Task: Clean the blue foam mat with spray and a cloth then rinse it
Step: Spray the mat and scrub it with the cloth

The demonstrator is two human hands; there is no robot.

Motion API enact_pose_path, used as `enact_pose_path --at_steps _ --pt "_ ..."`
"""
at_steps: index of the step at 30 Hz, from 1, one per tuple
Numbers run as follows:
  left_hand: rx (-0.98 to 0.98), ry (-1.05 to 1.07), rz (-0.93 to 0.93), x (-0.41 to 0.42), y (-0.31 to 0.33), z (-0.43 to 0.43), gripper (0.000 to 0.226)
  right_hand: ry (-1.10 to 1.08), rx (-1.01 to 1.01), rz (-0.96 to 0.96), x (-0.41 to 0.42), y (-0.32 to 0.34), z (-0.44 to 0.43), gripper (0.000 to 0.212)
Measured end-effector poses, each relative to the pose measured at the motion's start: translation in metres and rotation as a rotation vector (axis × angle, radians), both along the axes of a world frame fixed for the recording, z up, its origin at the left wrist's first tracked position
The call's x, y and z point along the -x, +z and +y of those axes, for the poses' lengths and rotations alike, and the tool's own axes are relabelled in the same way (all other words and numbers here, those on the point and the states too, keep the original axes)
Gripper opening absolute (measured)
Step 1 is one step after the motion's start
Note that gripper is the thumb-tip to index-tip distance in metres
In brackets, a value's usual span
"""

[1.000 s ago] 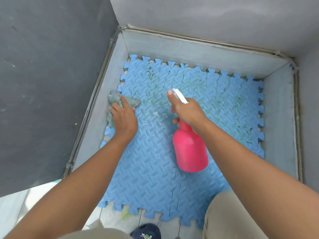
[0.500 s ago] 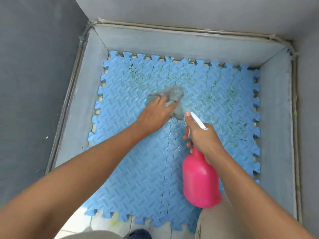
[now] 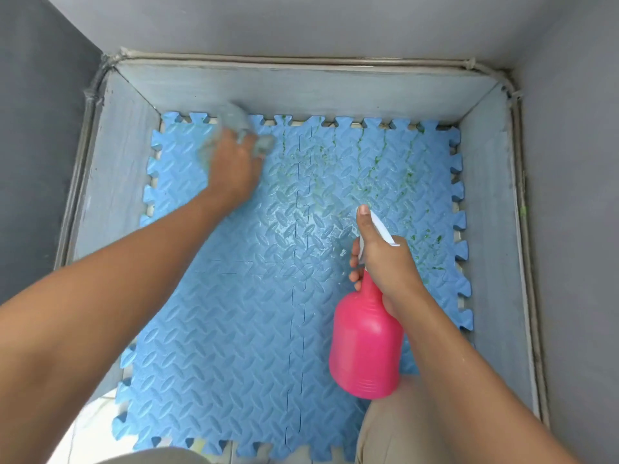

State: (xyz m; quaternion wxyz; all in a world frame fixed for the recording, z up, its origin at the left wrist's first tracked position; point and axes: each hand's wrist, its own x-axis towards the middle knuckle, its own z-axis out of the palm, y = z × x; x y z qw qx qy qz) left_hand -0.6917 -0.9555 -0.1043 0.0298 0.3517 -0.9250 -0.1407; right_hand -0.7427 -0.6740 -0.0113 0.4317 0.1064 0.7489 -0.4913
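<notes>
The blue foam mat (image 3: 241, 329), made of interlocking tiles with a tread pattern, lies on the floor in a grey-walled corner. Green stains streak its far right part, and its middle looks wet. My left hand (image 3: 234, 169) presses a grey cloth (image 3: 236, 123) onto the mat's far left area; the cloth is blurred by motion. My right hand (image 3: 385, 259) grips the neck and white trigger of a pink spray bottle (image 3: 366, 343), held above the mat's right side with the nozzle pointing away from me.
Low grey skirting (image 3: 301, 92) borders the mat on the far, left and right sides, with dark grey walls (image 3: 33, 128) above. Pale floor tiles (image 3: 90, 426) show at the near left edge. My beige trouser knee (image 3: 402, 430) is at the bottom right.
My left hand swept the cloth from the mat's left edge to the middle, then to the far left. My right hand drew the spray bottle back towards me and to the right.
</notes>
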Motion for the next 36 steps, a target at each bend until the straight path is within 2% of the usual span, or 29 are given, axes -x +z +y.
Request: enact_pose_path --at_steps 2,5,7,9,11,15,18,22,26,30,36 --pt "-0.089 -0.312 0.059 0.024 0.001 0.061 0.039 -0.075 -0.017 0.027 0.005 0.004 0.007 0.067" --pt "-0.098 -0.713 0.08 0.05 -0.003 0.138 0.041 -0.189 -0.011 0.065 0.015 0.011 0.025 0.062" --pt "-0.048 -0.908 0.096 0.053 -0.006 0.159 0.042 -0.261 0.024 0.101 0.024 0.017 0.04 0.058" --pt "0.011 -0.973 0.107 0.048 -0.005 0.156 0.046 -0.302 0.059 0.107 0.033 0.026 0.05 0.048" --pt "0.041 -0.889 0.118 0.043 -0.005 0.136 0.048 -0.265 0.048 0.125 0.039 0.033 0.056 0.04" --pt "0.032 -0.476 0.047 0.025 -0.004 0.063 0.048 -0.078 -0.128 0.196 0.047 0.039 0.074 0.062" --pt "0.047 -0.262 -0.043 0.008 0.002 0.015 0.046 -0.044 -0.147 0.167 0.053 0.05 0.085 0.056" --pt "0.044 -0.303 -0.147 0.008 0.006 0.005 0.051 0.037 -0.179 0.108 0.055 0.061 0.093 0.07" --pt "0.05 -0.335 -0.195 0.015 0.01 0.012 0.051 0.052 -0.237 0.044 0.054 0.07 0.101 0.074" --pt "0.05 -0.359 -0.196 0.014 0.011 0.013 0.051 0.226 -0.283 0.001 0.048 0.071 0.107 0.069" --pt "0.038 -0.366 -0.204 0.013 0.007 0.013 0.052 0.14 -0.299 -0.009 0.047 0.078 0.125 0.071"
